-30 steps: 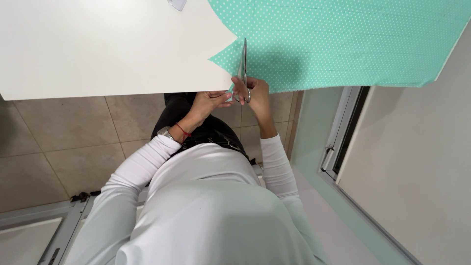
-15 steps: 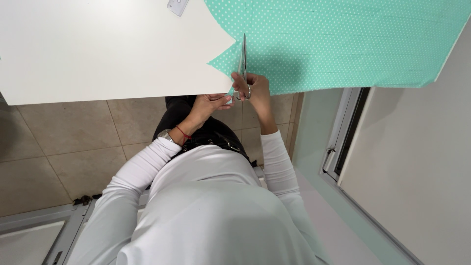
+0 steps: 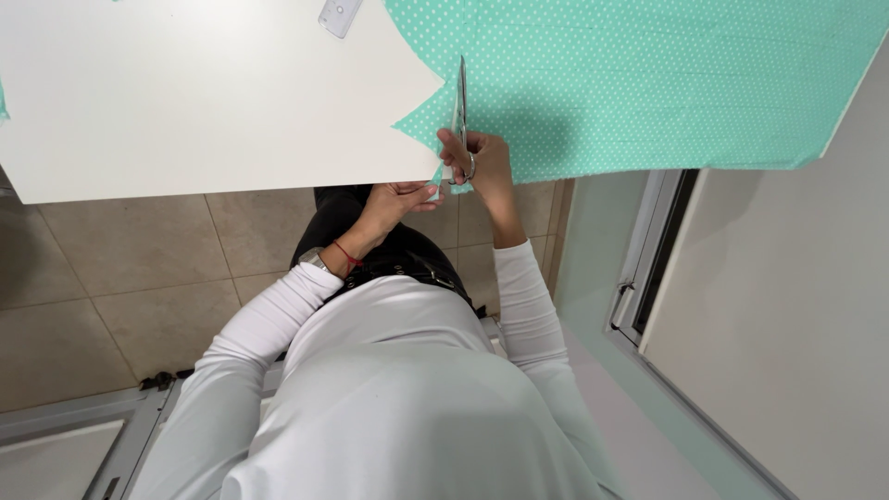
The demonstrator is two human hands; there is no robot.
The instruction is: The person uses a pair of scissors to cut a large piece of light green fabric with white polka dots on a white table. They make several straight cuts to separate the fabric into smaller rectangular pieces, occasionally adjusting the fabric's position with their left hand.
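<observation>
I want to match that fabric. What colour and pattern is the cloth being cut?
Mint green cloth with small white dots, seen in the head view.

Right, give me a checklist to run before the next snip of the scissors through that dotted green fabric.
1. Grip on the metal scissors: right hand is on the handles, ok.
2. Mint-green white-dotted cotton fabric lying flat on the white table: ok.
3. Left hand away from the blades: at the table edge, below them, ok.
4. Cut flap held taut: left fingers pinch the fabric edge, ok.
5. Marked cutting line ahead of the blades: cannot tell.
6. Small grey rectangular object out of the cutting path: ok.
</observation>
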